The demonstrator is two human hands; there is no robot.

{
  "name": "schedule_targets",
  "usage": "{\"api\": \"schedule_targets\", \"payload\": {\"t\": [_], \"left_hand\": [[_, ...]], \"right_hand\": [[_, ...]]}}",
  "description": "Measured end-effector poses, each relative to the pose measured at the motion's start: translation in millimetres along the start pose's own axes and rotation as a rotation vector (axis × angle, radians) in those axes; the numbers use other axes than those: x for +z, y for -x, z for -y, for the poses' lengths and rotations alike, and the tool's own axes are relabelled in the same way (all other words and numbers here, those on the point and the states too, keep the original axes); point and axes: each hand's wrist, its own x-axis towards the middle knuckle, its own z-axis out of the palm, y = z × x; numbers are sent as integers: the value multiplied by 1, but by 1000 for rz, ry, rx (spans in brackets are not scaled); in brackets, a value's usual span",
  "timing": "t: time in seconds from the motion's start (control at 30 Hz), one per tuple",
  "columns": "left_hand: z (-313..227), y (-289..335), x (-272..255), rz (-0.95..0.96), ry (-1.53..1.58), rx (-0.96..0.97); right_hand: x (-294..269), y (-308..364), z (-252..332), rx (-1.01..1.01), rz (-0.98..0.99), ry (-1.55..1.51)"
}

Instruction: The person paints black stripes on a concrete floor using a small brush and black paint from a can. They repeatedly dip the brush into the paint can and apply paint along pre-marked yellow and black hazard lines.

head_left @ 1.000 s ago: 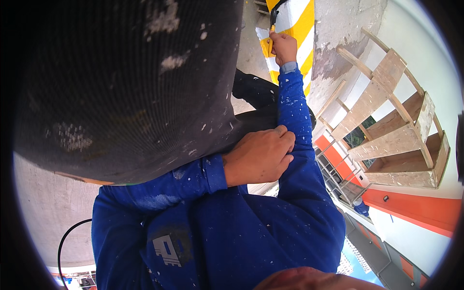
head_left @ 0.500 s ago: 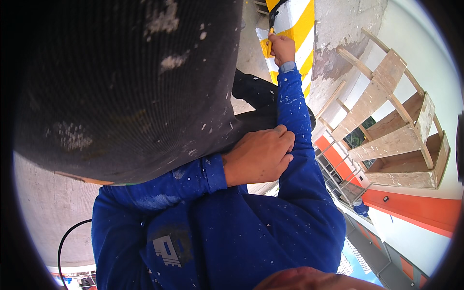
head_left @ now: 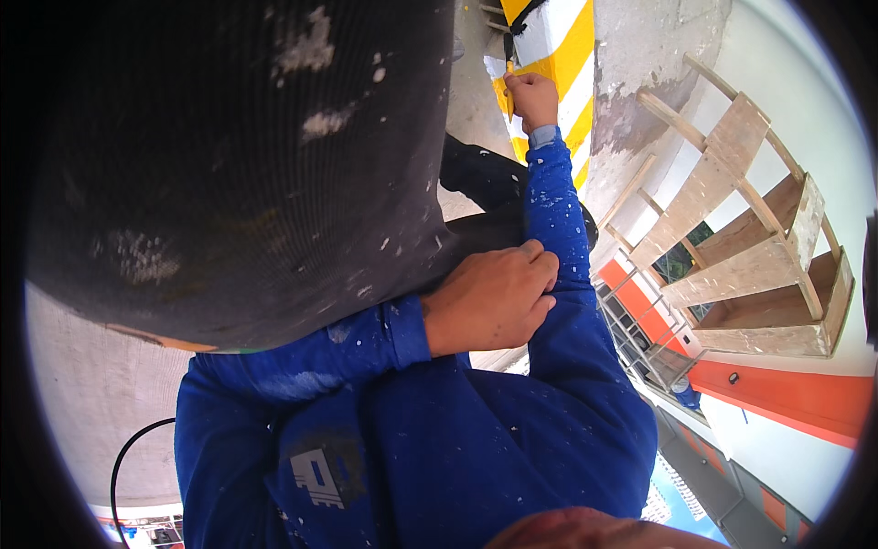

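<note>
At the far top, my right hand [head_left: 533, 101] is closed on a paintbrush [head_left: 508, 66] with a yellow handle and dark bristles. The brush points away from me, by the left edge of a block [head_left: 572, 59] painted in yellow and white diagonal stripes. Black paint [head_left: 525, 18] covers part of the block just beyond the bristles. Across my body, my left hand [head_left: 489, 300] rests against my right sleeve near the elbow. Its fingers are curled and their inner side is hidden, so I cannot see what, if anything, is in them.
My paint-spotted dark trouser leg [head_left: 274, 183] fills the upper left. To the right, a wooden stepped frame [head_left: 741, 247] stands by the white wall [head_left: 823, 156] with its orange band [head_left: 777, 398]. A black cable [head_left: 117, 467] curves at lower left.
My right hand has drawn slightly back toward me with the paintbrush, and the bristles have moved off the black paint toward the block's left edge. The left hand has barely moved.
</note>
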Motion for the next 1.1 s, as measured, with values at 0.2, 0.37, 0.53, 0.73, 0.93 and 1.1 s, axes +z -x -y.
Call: {"api": "schedule_targets", "payload": {"t": [0.2,0.37,0.53,0.73,0.93,1.1], "left_hand": [[2,-1,1,-5,-2,-6],[3,-2,5,-3,0,11],[2,-1,5,-3,-9,10],[4,-2,9,8,-12,27],[2,-4,11,7,-43,54],[-7,-6,13,46,-29,68]], "right_hand": [[1,9,-5,-116,-264,80],[8,20,-6,-124,-172,102],[22,18,-28,-221,-202,245],[60,25,-35,-37,-22,-50],[83,7,-34,0,-104,-149],[119,-15,-51,34,-182,-184]]}}
